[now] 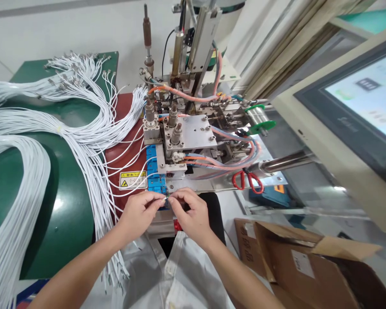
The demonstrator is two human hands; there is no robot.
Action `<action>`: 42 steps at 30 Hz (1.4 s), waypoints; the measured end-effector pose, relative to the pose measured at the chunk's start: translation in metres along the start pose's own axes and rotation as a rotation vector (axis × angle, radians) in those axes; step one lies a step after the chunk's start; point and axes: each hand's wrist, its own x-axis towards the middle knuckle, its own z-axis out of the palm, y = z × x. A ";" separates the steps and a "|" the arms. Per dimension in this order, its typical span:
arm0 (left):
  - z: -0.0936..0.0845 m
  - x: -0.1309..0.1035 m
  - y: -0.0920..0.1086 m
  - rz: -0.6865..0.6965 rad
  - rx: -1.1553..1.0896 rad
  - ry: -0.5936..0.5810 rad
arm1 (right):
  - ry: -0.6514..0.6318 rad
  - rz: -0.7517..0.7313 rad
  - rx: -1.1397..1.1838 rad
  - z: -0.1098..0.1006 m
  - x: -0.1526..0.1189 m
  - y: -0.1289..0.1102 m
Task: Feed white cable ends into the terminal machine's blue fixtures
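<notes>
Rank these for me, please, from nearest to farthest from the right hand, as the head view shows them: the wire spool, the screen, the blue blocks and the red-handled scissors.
From the right hand:
1. Blue blocks, ahead and to its left
2. Red-handled scissors, to its right
3. Wire spool, ahead and right
4. Screen, far right

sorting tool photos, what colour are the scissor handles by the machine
Red; the scissor handles show best in the head view.

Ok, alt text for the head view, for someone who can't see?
The left hand and right hand pinch a tiny part, apparently a wire end, beside blue blocks on a machine; white cables lie on a green table, left, and a screen stands right.
</notes>
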 end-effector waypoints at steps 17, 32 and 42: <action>-0.013 0.012 -0.002 0.085 0.474 0.032 | -0.146 0.278 -0.261 0.007 0.010 0.018; -0.013 0.012 -0.001 0.115 0.609 0.011 | -0.133 0.147 -0.264 0.020 0.016 0.031; -0.018 -0.004 -0.001 0.372 0.829 0.033 | 0.066 0.276 0.020 0.011 0.016 0.037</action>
